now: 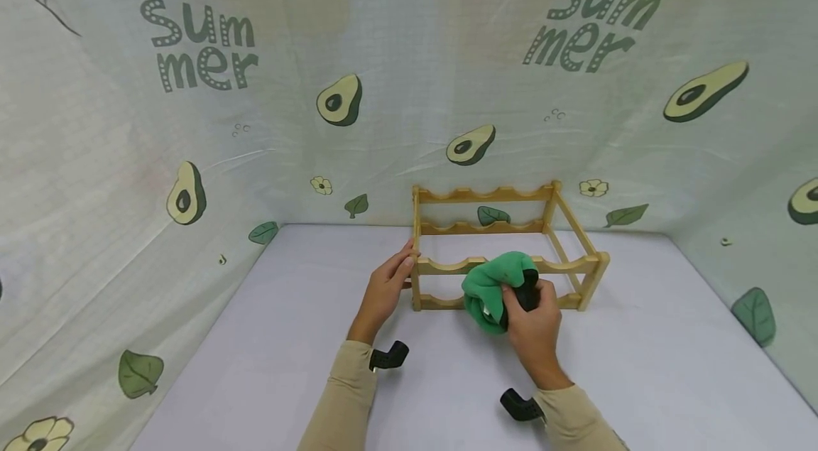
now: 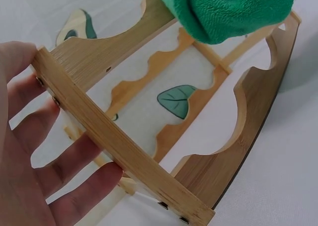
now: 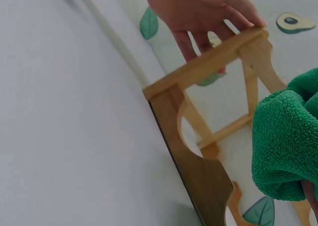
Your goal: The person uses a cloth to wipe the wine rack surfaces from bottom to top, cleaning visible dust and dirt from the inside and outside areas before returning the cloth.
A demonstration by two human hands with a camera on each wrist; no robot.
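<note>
A light wooden wine rack [image 1: 460, 265] with scalloped rails stands on the table. My left hand [image 1: 386, 289] holds its left front post [image 2: 119, 131], fingertips behind the wood and thumb at the upper end. In front of the upper front rail, my right hand [image 1: 535, 323] grips a bunched green cloth [image 1: 495, 288]. A black part [image 1: 527, 290] shows between that cloth and the fingers; its kind is unclear. The fluffy cloth [image 3: 283, 141] hides most of the right hand in the right wrist view. Whether the cloth touches the rail cannot be told.
The white table [image 1: 287, 337] runs back to a hanging sheet [image 1: 396, 32] printed with avocados and leaves, which also covers both sides. A black wrist mount [image 1: 390, 355] sticks out from the left sleeve, another mount [image 1: 519, 405] from the right.
</note>
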